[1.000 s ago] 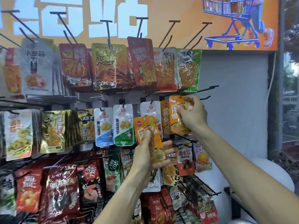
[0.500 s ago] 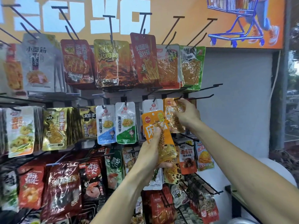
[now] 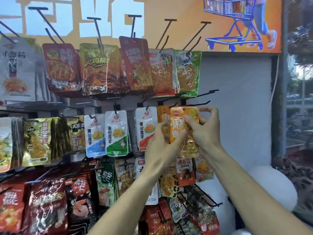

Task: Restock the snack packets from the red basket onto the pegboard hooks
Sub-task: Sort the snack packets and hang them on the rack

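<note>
The orange snack packet (image 3: 183, 126) sat at the right end of the middle row of the rack, its top just under a black hook (image 3: 199, 103) — whether the hole was on the hook could not be told. The left hand (image 3: 162, 146) gripped its lower left edge, and the right hand (image 3: 205, 131) pinched its right side, thumb across the front. Another orange packet (image 3: 162, 116) hung just behind it — beside a white packet (image 3: 146, 128).
</note>
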The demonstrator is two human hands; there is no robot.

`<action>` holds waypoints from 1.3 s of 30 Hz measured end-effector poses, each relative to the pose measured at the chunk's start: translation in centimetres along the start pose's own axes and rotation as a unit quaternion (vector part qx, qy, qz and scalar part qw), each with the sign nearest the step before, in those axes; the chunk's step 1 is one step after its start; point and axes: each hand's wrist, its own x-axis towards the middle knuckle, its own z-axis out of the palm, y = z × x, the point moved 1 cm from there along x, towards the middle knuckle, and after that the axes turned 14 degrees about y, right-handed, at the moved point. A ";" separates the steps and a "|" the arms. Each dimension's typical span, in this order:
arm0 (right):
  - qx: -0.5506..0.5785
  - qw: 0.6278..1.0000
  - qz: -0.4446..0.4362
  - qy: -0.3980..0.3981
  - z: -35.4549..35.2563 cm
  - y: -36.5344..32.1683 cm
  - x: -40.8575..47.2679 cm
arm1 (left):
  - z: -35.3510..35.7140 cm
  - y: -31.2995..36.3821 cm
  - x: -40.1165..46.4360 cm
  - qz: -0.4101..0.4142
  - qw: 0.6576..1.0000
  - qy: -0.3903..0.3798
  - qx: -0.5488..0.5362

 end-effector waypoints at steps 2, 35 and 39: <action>-0.022 1.000 -0.012 -0.006 0.8 0.0 1.3 | 0.0 0.7 1.3 0.080 0.996 0.043 -0.004; -0.373 0.892 -0.235 -0.098 7.0 8.2 7.0 | 5.3 -2.0 8.4 0.118 0.875 -0.039 0.468; -0.360 0.899 -0.237 -0.077 5.1 7.3 5.6 | 4.2 -2.0 6.9 0.176 0.890 -0.037 0.420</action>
